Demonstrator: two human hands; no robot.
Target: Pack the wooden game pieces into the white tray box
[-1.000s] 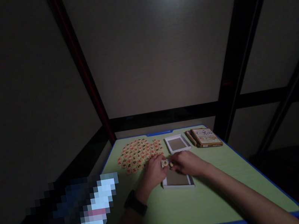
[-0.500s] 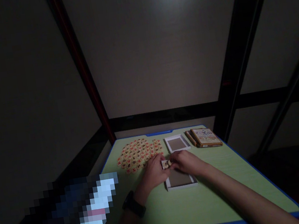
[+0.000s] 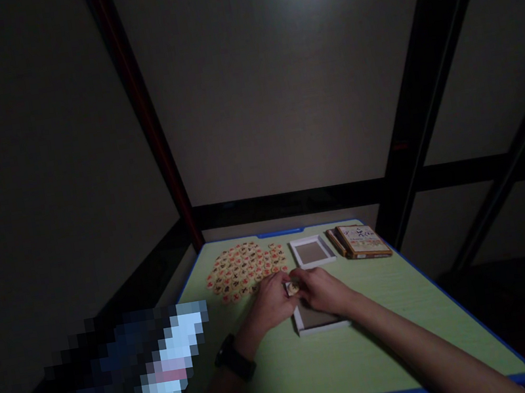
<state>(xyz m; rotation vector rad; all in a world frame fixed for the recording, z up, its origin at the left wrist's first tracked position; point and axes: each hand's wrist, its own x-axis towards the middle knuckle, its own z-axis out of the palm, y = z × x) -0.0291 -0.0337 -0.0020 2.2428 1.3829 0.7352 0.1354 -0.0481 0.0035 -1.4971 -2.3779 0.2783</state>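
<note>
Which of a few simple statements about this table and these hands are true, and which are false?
1. Round pieces cover part of the tabletop's left side. True.
2. The dark wristband is on the right arm. False: the dark wristband is on the left arm.
3. A single piece shows between the left hand and the right hand. True.
4. The printed box lies left of the spread pieces. False: the printed box lies to their right.

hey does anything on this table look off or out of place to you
One thing: the pixelated patch over the near left corner of the green table hides whatever is there. Otherwise nothing stands out; the round pieces lie in one cluster beyond the left hand.
</note>
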